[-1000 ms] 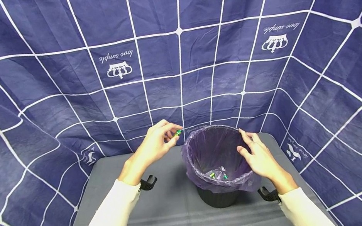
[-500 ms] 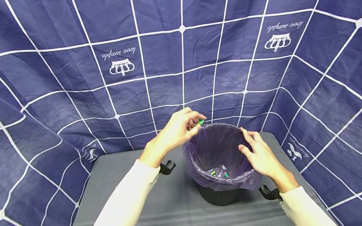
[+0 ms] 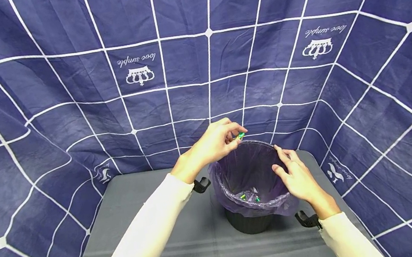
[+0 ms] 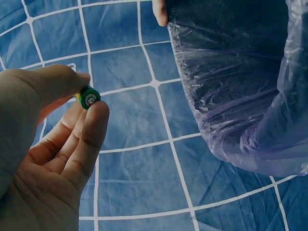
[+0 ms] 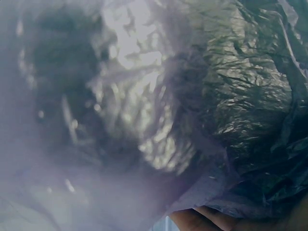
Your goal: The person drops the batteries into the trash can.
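Observation:
In the head view my left hand (image 3: 218, 142) pinches a small green and yellow battery (image 3: 241, 135) over the back left rim of a black trash bin (image 3: 250, 224). The left wrist view shows the metal terminal end of the battery (image 4: 90, 99) between thumb and fingertips. A translucent purple bag (image 3: 228, 205) lines the bin and folds over its rim. My right hand (image 3: 297, 179) holds the right side of the rim, fingers along the outside and thumb over the opening. Small green and yellow pieces (image 3: 243, 196) lie at the bottom of the bag.
The bin stands on a grey tabletop (image 3: 159, 242). Blue cloth (image 3: 180, 61) with white grid lines hangs behind the table and along both sides. Crinkled bag plastic (image 5: 144, 96) fills most of the right wrist view.
My left hand has moved right with the battery, from left of the bin to over its back left rim. The right hand has stayed at the rim.

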The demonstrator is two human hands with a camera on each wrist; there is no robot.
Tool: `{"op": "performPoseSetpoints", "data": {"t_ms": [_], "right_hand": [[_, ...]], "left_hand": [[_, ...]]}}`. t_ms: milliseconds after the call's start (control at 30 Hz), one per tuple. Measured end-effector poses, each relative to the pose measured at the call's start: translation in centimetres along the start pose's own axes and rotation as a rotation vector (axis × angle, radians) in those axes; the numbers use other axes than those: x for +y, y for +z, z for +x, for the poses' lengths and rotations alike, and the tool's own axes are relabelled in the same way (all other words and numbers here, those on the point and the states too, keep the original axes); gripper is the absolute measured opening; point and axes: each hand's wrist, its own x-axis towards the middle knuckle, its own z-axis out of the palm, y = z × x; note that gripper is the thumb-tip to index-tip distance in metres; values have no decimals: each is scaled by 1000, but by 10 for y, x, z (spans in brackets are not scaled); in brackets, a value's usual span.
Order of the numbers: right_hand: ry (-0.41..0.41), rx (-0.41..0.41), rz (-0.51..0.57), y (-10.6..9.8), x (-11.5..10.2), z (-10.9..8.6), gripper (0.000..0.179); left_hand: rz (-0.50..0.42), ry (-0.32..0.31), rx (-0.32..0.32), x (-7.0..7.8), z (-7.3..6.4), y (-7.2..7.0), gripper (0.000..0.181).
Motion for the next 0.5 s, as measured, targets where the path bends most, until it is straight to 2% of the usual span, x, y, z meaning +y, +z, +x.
{"op": "performPoseSetpoints", "data": {"t_ms": [233, 500], "right_hand": [[1, -3, 2, 0, 0, 0, 68], [4, -3, 0, 2, 1, 1, 68]], "left_hand": [[18, -4, -11, 0, 3, 1, 32], [85, -6, -12, -4, -4, 0, 32]]}}
